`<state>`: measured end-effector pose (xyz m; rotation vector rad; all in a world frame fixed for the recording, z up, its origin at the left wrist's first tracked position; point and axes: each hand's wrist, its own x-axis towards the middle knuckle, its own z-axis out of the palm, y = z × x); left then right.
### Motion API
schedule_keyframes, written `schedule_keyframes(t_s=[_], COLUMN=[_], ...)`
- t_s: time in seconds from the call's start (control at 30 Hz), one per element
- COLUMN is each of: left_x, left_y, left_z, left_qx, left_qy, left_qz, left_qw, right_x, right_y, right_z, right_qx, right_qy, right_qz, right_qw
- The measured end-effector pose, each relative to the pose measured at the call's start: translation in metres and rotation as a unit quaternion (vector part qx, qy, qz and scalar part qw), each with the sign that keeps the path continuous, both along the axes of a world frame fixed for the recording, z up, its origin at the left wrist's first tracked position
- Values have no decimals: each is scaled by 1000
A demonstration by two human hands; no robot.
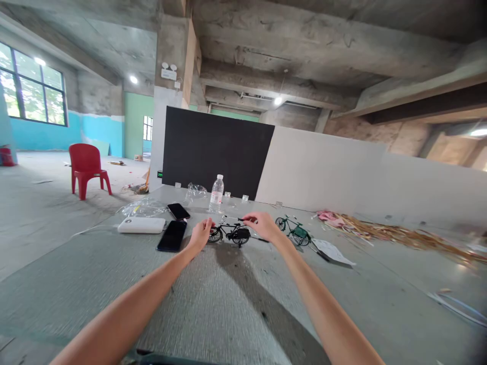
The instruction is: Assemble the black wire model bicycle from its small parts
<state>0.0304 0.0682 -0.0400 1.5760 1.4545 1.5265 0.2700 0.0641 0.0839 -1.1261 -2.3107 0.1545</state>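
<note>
A small black model bicycle (230, 233) stands upright on the grey table, its front wheel to the left. My left hand (201, 235) is closed at that wheel, thumb and fingers pinching its edge. Above the rear of the bicycle, my right hand (262, 224) is closed on a thin screwdriver (239, 219), whose shaft points left toward the handlebars. Another slim dark tool (261, 240) lies behind the rear wheel. Right of my right hand stands a green model bicycle (294, 230) with a green box at its rear.
Two phones (172, 236) and a white power bank (141, 225) lie on the left. A water bottle (216, 194) and clear plastic wrap (143, 207) are farther back. A paper sheet (333, 251) and a dark-handled tool (320, 253) lie right; black and white panels (216, 152) stand behind.
</note>
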Motion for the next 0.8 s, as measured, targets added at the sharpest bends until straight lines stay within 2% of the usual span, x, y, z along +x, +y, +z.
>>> schedule_keyframes(t_s=[0.13,0.27,0.43,0.8], left_x=[0,0,0,-1], left_y=[0,1,1,1], left_z=[0,0,0,-1], left_qx=[5,2,5,4], left_qy=[9,10,13,8], left_qz=[8,6,11,8], left_qw=[1000,1000,1000,1000], right_x=[-12,-18,-14,-7], right_y=[6,9,14,16], right_z=[5,-1,-6,-4], right_qx=[-16,-39,-57,-70], right_qy=[-13,-19,-14,-16], right_qz=[7,11,22,33], right_qw=[1000,999,998,997])
